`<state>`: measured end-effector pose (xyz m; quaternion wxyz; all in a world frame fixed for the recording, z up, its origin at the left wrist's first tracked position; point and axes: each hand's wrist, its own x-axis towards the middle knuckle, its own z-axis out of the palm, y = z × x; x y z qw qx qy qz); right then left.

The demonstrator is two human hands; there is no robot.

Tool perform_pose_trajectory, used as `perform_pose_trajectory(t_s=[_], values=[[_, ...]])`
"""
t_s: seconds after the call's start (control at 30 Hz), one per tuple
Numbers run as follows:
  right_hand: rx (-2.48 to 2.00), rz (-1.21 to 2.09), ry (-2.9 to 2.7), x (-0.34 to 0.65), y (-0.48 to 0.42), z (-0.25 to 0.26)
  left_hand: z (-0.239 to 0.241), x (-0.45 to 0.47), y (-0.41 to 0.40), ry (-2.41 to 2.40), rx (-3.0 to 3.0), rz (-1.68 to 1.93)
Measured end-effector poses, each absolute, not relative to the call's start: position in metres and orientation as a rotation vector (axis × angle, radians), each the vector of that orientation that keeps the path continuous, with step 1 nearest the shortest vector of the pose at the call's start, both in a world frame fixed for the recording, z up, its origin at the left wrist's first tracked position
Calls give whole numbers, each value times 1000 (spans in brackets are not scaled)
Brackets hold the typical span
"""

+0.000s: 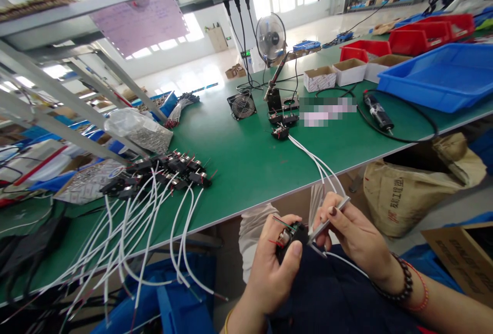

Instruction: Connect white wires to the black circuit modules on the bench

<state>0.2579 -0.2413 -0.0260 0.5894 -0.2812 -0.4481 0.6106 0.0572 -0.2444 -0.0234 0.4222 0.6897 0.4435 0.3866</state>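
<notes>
My left hand (275, 267) is closed around a small black component (295, 236), with its thumb along the near side. Red and green wire ends and a metal part show on the component, and a white cable (346, 261) trails from it below my right hand. In my right hand (346, 231), a flat grey metal tool (327, 221) is pinched between thumb and fingers, one end close against the component; its exact kind is unclear. Beyond, at the table edge, a similar black component (280, 132) lies with white cables hanging toward me.
Many black components with white cables (181, 170) are piled on the green table (239, 170) at left. A soldering iron (275, 77) stands in its holder beside a small fan (242, 105). A black corded tool (377, 111) and blue tray (442, 77) sit right; a sack (404, 195) is below.
</notes>
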Motion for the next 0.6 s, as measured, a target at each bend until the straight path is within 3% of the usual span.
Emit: perform_pose_trajectory(t_s=[0.6], values=[[-661, 1432, -1012, 256, -239, -24, -22, 57, -245, 1104, 1738, 977]])
